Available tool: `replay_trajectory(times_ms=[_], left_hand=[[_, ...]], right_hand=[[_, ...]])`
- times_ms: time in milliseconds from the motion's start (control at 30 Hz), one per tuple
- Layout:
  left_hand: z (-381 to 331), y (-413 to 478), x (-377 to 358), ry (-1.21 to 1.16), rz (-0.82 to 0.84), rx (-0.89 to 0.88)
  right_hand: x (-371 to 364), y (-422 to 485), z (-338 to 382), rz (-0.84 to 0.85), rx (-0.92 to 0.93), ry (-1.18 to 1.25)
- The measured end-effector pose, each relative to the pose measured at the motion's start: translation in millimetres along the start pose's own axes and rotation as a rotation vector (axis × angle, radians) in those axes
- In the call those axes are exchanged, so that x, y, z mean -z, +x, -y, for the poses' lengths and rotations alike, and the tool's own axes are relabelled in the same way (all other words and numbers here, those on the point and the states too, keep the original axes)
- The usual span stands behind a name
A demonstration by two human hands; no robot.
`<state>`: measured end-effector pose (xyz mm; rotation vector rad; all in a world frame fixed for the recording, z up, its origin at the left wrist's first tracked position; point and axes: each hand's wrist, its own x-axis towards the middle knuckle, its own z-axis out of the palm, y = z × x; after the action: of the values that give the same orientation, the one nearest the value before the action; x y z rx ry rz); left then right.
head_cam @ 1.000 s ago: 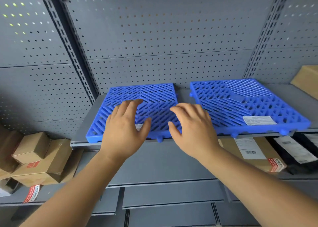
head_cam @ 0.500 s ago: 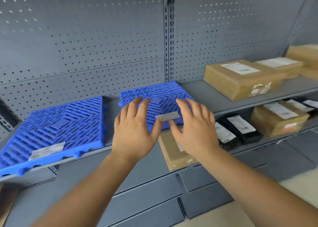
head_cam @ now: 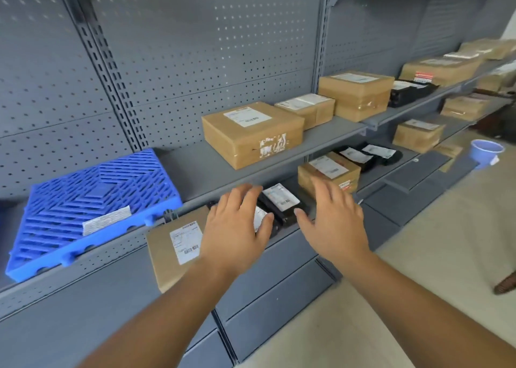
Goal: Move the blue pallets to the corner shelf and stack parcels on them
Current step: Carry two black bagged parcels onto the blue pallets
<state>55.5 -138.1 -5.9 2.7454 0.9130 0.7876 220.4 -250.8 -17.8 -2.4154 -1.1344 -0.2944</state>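
the pallet half looks done or close to it. one blue pallet (head_cam: 92, 208) lies flat at the far left of the upper shelf (head_cam: 195, 166), right up to the front lip, with nothing stacked on it. i cannot tell whether that spot is the corner. as i judge it, all the stacking is left to do. the left hand (head_cam: 237, 228) and right hand (head_cam: 332, 219) hover side by side before the lower shelf, fingers spread wide, holding nothing.

counts, left to right:
- **pallets:** one in view.
- **lower shelf:** one labelled cardboard box (head_cam: 176, 253) beside the left hand, at least two black mailer bags (head_cam: 280, 203) between the hands, one taped box (head_cam: 329, 172) past the right hand, and two more black bags (head_cam: 368, 155).
- **upper shelf:** three brown boxes (head_cam: 251, 133) in a row.
- **farther right:** more parcels, too blurred to count, and one pale blue cup (head_cam: 485, 152).
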Motion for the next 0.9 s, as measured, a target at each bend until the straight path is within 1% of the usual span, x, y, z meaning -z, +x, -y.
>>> replay_trajectory(times_ms=[167, 400, 600, 767, 900], left_hand=[[-27, 20, -50, 0.037, 0.150, 0.011], [-18, 63, -113, 0.098, 0.339, 0.075], [9, 107, -165, 0.109, 0.475, 0.154], [35, 131, -197, 0.144, 0.569, 0.225], [51, 138, -216, 0.164, 0.645, 0.308]], right_hand=[[-2, 9, -65, 0.064, -0.114, -0.016], [-44, 48, -99, 0.189, -0.162, -0.075], [-93, 96, -105, 0.298, -0.151, -0.126], [-139, 121, -105, 0.447, -0.060, -0.191], [-170, 141, -107, 0.539, -0.025, -0.200]])
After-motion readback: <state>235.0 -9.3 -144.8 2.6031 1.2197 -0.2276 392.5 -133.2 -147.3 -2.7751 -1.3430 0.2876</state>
